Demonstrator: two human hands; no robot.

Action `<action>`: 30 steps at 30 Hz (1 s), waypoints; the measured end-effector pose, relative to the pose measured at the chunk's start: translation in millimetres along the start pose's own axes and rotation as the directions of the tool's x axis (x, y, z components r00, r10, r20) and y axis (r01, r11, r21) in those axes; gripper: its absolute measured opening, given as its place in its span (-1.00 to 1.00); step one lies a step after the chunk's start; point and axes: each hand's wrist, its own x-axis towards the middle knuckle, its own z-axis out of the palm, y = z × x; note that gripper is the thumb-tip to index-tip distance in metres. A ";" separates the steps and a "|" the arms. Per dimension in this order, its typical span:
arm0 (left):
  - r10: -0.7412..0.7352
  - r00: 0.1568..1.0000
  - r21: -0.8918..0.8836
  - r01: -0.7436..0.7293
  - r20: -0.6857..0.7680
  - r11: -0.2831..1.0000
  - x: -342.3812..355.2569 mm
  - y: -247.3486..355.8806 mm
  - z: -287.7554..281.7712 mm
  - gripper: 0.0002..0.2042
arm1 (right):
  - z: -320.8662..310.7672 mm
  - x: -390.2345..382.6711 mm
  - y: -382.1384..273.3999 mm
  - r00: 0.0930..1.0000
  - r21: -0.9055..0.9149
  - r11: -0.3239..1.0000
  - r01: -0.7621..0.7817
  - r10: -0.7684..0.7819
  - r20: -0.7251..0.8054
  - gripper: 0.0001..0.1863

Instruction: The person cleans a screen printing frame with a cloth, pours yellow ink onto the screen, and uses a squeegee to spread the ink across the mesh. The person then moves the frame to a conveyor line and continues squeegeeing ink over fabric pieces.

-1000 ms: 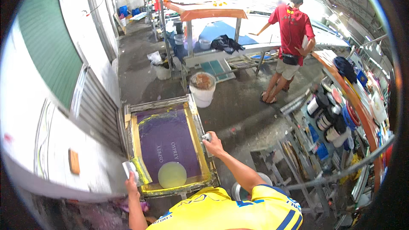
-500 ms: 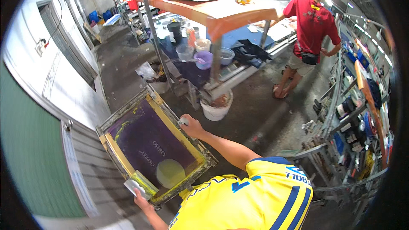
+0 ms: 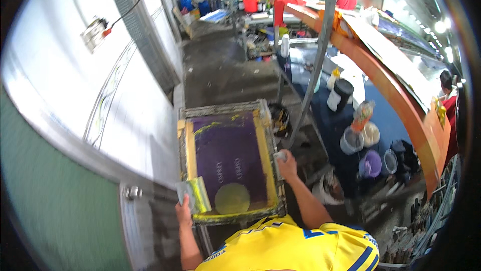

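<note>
In front of me is a screen-printing frame (image 3: 273, 143) with dark purple mesh, pale lettering, yellow edge strips and a round pale-green patch near my body. My left hand (image 3: 184, 213), at the frame's near left corner, is closed on a squeegee (image 3: 201, 194) whose broad blade is smeared yellow-green. The squeegee lies across the frame's left edge. My right hand (image 3: 287, 166) is closed at the frame's right side, around a small whitish object (image 3: 280, 156) too blurred to name. Whether its fingers also grip the frame edge, I cannot tell.
A white wall (image 3: 120, 105) and a door with a knob (image 3: 133, 192) stand close on the left. To the right, a blue-topped table (image 3: 320, 115) carries tubs and a purple bucket (image 3: 370, 163), beside a metal post (image 3: 320, 45). A white bucket (image 3: 328, 188) stands below. People are farther back.
My view has swung left, so the frame now appears straighter and farther right, and the walking person in red has shifted to the right rim. Both hands keep their holds beside the frame.
</note>
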 end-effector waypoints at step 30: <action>0.031 0.944 0.055 -0.052 0.328 0.997 841.2 215.3 302.9 -0.51 | 403.5 628.6 -190.6 0.888 0.139 0.963 -0.232 0.268 -0.374 -0.61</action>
